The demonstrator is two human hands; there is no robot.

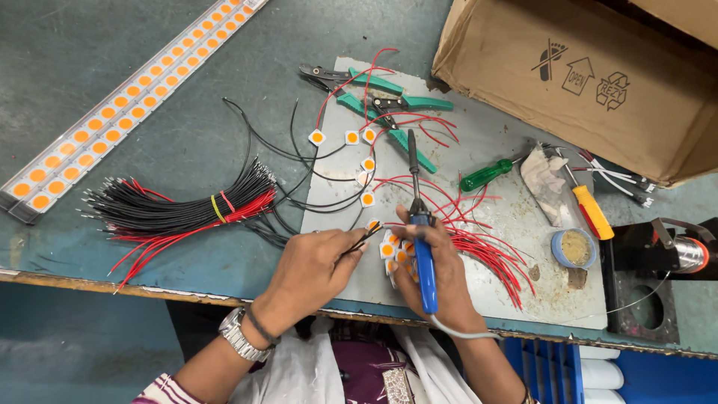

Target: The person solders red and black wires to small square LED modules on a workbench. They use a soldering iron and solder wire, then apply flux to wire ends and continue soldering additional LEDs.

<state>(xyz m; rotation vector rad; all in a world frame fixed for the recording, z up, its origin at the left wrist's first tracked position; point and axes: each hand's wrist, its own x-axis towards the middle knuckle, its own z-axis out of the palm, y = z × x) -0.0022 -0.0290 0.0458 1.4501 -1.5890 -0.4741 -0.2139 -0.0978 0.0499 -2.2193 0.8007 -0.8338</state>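
My right hand [443,273] grips a blue-handled soldering iron [423,258], its dark tip pointing away over the grey work plate [516,224]. My left hand [310,271] pinches a thin black wire [365,238] whose end meets a small white square LED chip with an orange centre [373,224]. Several more such chips [395,253] lie stacked under my right hand's fingers. Other chips [351,138] lie farther up the plate, joined by black and red wires.
A tied bundle of black and red wires [187,209] lies left. A long LED strip [127,105] runs diagonally at top left. Green cutters [389,97], green [486,175] and yellow [592,211] screwdrivers, a flux tin [574,248], loose red wires [486,247] and a cardboard box [591,75] surround the plate.
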